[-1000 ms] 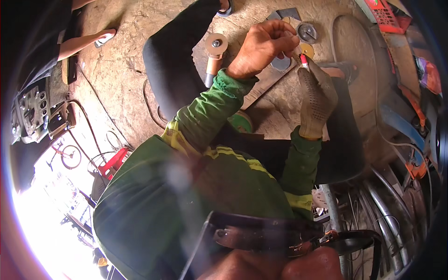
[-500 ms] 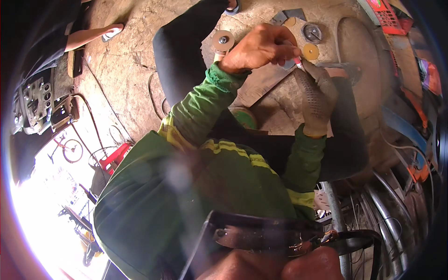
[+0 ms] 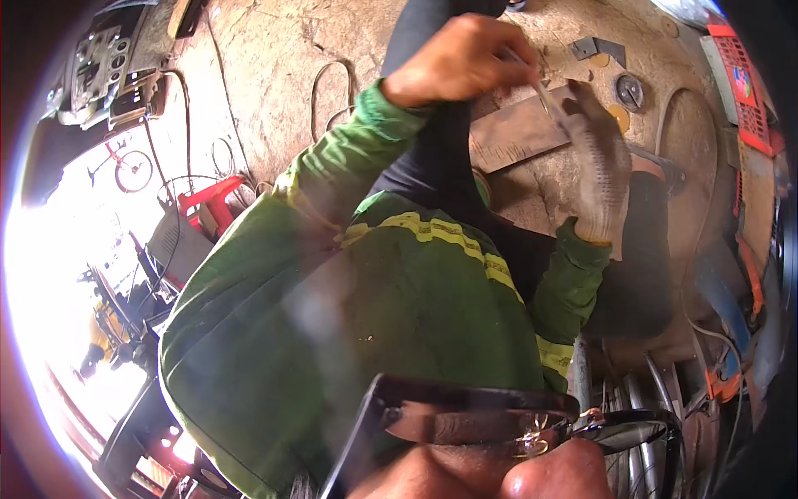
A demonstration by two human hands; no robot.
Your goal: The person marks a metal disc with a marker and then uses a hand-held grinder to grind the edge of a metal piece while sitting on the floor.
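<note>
Since a moment ago you have lifted both hands up and away from the ground, so the pair now sits higher and nearer to you, and the red-tipped end seen earlier between them no longer shows. Your left hand (image 3: 461, 60), bare, is curled closed and pinches a thin rod (image 3: 536, 81) between thumb and fingertips; it runs down and to the right until it meets your right hand (image 3: 600, 170). That hand wears a knitted, off-white work glove, its fingers held fairly straight with the upper edge against the rod; whether it grips the rod or only steadies it is hard to tell from here. By my reading, the lift means the rod is being readied in your hands rather than worked on the ground. The rod is slim, straight and pale grey, probably bare metal. Just beneath your hands lies a flat steel plate (image 3: 514, 133), rectangular, dull brown with rust or scale. Beyond your right hand, on the rough, cracked concrete floor (image 3: 266, 75), sit a round grinding disc (image 3: 629, 90) with a dark centre and a small grey angular offcut (image 3: 600, 48). Further to your right stands a red plastic crate (image 3: 742, 83) with a gridded wall. Your sleeves are green cloth with yellow bands.
</note>
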